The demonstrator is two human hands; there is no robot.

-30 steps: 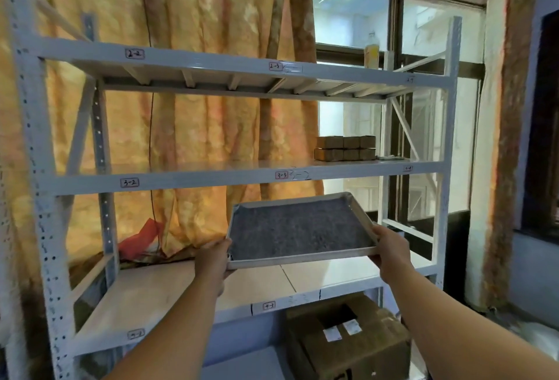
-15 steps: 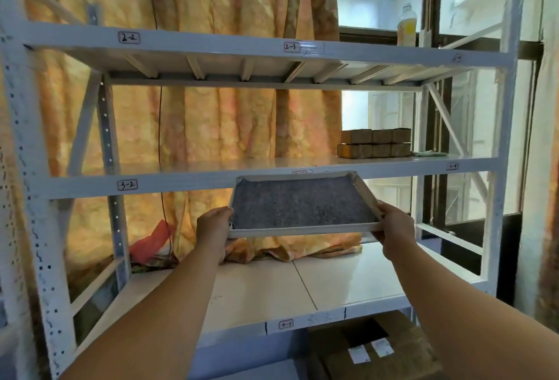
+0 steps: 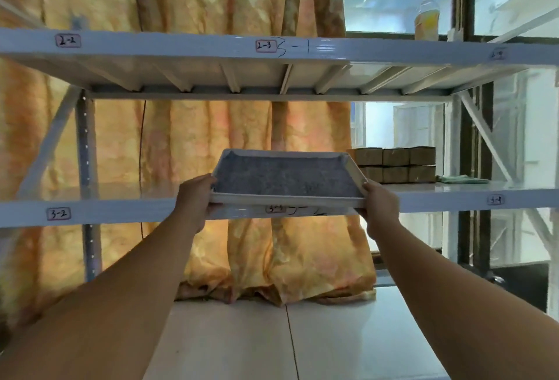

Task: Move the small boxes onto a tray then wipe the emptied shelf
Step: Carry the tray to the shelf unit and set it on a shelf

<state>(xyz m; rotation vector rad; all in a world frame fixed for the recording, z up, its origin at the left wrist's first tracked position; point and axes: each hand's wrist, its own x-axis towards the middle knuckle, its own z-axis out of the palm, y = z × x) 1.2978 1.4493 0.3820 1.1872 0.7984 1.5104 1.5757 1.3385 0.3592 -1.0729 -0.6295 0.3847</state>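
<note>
Both my left hand point(image 3: 193, 198) and right hand point(image 3: 379, 207) clasp the shallow grey rectangular metal tray point(image 3: 284, 175); small brown cardboard boxes point(image 3: 394, 165) sit stacked beyond my right hand.

boxes point(image 3: 394, 164) right of tray point(image 3: 287, 198), perhaps touching

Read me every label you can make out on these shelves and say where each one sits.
"2-2": tag on upper beam, left.
"2-3": tag on upper beam, middle, with handwritten "3-1" beside it.
"3-2": tag on middle beam, left.
Upper right tag, middle right tag: too blurred.
Tag under the tray: partly hidden.
</note>
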